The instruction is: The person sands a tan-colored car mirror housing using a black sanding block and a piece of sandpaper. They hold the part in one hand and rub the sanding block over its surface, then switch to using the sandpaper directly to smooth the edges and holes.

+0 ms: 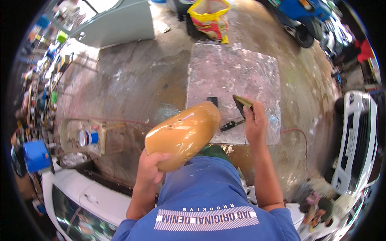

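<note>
My left hand [151,166] grips the lower left end of a glossy orange-gold curved fender [183,132], thumb on its outer face. The fender is tilted in front of my body, and small holes show in it. Raised to the right of it, my right hand [256,122] pinches a folded piece of sandpaper [242,103], dark on one side and tan on the other. Beneath lies a pale, paint-spotted board [233,72]. On it rest a small black block [213,100], partly behind the fender, and a black-handled tool [229,125] whose kind I cannot make out.
A yellow and red sack [209,20] stands beyond the board, near a grey car door [116,26]. Left is a plastic chair [106,136] with a tin [88,137]. A thin red hose [303,138] runs across the floor. Vehicles stand around, including a blue scooter [301,16].
</note>
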Motion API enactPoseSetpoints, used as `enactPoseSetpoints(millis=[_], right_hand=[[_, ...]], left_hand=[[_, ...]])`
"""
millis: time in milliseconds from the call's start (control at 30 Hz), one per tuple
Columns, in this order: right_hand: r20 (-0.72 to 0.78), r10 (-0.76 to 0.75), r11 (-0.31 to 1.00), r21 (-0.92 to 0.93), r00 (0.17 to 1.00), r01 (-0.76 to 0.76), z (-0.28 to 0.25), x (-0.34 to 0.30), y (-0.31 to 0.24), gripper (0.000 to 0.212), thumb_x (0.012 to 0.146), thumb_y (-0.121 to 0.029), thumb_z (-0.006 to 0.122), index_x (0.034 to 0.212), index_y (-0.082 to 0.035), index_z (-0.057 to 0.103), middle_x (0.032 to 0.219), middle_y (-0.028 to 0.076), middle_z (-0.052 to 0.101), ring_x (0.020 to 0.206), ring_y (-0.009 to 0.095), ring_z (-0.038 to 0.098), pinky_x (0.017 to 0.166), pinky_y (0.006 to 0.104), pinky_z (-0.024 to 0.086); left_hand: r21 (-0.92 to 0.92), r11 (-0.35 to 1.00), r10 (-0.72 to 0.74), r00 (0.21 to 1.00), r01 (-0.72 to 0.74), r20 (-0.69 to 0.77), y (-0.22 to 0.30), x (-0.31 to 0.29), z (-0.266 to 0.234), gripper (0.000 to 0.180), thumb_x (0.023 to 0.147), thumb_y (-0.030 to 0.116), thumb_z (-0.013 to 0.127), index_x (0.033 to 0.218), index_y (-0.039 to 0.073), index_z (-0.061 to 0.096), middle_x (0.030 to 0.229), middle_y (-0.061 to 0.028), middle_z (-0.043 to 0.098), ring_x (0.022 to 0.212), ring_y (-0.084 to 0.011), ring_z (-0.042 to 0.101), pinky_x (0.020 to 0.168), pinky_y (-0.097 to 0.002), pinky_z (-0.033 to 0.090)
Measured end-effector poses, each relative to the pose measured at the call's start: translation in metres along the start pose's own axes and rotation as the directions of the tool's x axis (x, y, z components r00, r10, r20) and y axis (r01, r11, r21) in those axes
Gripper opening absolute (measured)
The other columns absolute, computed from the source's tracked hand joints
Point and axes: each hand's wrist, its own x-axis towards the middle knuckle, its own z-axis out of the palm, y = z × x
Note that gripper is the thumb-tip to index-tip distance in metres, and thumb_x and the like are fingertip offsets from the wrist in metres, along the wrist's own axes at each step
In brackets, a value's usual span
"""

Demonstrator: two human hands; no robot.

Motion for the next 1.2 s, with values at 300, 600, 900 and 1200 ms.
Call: enactPoseSetpoints(millis=[300, 600, 900, 1200], right_hand=[[-0.035, 0.513, 0.437, 0.871, 0.858, -0.226, -0.050, -0.038, 0.075, 0.047, 0.092, 0.001, 0.054, 0.139, 0.000, 0.050, 0.122, 0.011, 0.062, 0.109, 0.017, 0.059, 0.097, 0.0319, 0.046], [0.116, 0.585, 0.158, 0.954, 0.802, -0.254, -0.027, -0.067, 0.150, 0.031, 0.097, -0.007, 0.057, 0.128, -0.001, 0.055, 0.115, 0.009, 0.067, 0.106, 0.021, 0.064, 0.090, 0.0325, 0.050], [-0.018, 0.438, 0.867, 0.272, 0.899, -0.417, 0.026, -0.019, 0.177, 0.027, 0.086, -0.007, 0.056, 0.111, 0.001, 0.063, 0.094, 0.016, 0.067, 0.089, 0.028, 0.064, 0.080, 0.0374, 0.048], [0.654, 0.098, 0.854, -0.442, 0.750, 0.274, 0.099, 0.066, 0.166, 0.040, 0.097, -0.021, 0.052, 0.137, -0.024, 0.056, 0.105, 0.015, 0.071, 0.092, 0.038, 0.069, 0.079, 0.0476, 0.054]], left_hand=[[0.140, 0.989, 0.060, 0.998, -0.055, -0.035, 0.022, 0.027, -0.029, 0.054, 0.083, 0.005, 0.056, 0.135, -0.006, 0.049, 0.128, -0.0193, 0.061, 0.117, -0.0310, 0.062, 0.102, -0.0446, 0.050], [-0.011, 0.985, 0.171, 0.984, -0.172, -0.048, 0.013, 0.034, -0.019, 0.047, 0.104, 0.027, 0.050, 0.143, 0.000, 0.046, 0.140, -0.0152, 0.056, 0.129, -0.0307, 0.054, 0.109, -0.0496, 0.043], [0.024, 0.943, 0.331, 0.934, -0.331, -0.136, 0.015, -0.021, -0.030, 0.045, 0.105, 0.027, 0.048, 0.140, 0.000, 0.049, 0.138, -0.0168, 0.057, 0.126, -0.0322, 0.056, 0.108, -0.0494, 0.044], [0.066, 0.842, 0.522, 0.780, -0.535, -0.345, 0.017, -0.095, -0.040, 0.047, 0.103, 0.026, 0.049, 0.142, -0.001, 0.046, 0.138, -0.0168, 0.057, 0.126, -0.0317, 0.056, 0.108, -0.0488, 0.044]])
